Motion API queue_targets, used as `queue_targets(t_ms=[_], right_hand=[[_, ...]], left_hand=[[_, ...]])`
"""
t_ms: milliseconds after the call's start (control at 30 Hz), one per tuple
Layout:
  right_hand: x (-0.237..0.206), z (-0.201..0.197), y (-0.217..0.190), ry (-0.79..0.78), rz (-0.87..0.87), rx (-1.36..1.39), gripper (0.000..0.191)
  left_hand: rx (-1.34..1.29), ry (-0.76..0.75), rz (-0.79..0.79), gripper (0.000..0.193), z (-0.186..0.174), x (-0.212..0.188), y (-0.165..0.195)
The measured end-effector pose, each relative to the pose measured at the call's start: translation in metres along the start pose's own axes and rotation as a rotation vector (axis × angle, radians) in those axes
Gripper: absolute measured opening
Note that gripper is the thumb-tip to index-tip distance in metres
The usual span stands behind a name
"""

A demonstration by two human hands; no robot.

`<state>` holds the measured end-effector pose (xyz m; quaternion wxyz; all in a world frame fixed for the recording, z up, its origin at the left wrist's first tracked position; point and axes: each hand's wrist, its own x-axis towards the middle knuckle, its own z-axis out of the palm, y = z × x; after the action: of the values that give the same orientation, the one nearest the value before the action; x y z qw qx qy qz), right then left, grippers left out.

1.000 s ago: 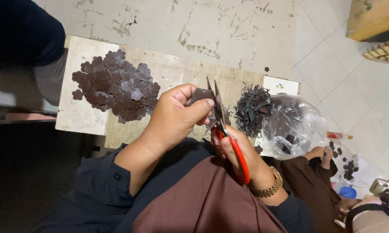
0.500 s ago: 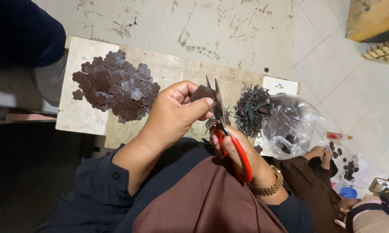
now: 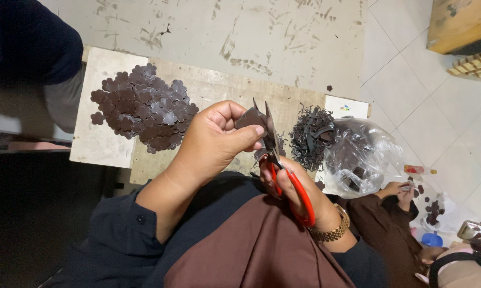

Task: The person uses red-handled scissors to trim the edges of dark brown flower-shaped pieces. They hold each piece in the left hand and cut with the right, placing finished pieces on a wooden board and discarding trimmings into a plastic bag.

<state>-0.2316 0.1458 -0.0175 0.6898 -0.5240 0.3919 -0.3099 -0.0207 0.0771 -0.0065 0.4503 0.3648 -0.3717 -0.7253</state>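
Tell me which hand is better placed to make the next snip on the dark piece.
Right. The right hand already grips the red-handled scissors, blades at the dark piece. The left hand only pinches that piece.

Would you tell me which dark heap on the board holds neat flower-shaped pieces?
The left heap, flat flower-shaped pieces; the heap beside the plastic bag is tangled trimmings.
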Motion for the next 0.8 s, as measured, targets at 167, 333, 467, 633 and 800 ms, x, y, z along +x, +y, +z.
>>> queue_targets(t_ms=[167,333,467,633,800], right_hand=[[0.0011,-0.0015,-0.0006,-0.008,0.002,-0.042,0.059],[0.0013,-0.0018,0.0010,-0.010,0.026,-0.036,0.060],[0.0010,-0.0023,0.0024,-0.005,0.030,-0.025,0.060],[0.0016,-0.0038,0.0042,0.007,0.057,-0.037,0.059],[0.0024,-0.0047,0.0041,-0.006,0.042,-0.050,0.061]], left_hand=[[-0.024,-0.004,0.011,0.013,-0.0020,0.0014,-0.0008],[-0.074,-0.011,0.022,0.011,-0.0052,0.0005,-0.0019],[-0.077,-0.007,0.027,0.013,-0.0064,0.0003,-0.0009],[-0.068,0.011,0.023,0.018,-0.0053,0.0022,0.0019],[-0.075,0.018,0.036,0.024,-0.0030,0.0025,0.0050]])
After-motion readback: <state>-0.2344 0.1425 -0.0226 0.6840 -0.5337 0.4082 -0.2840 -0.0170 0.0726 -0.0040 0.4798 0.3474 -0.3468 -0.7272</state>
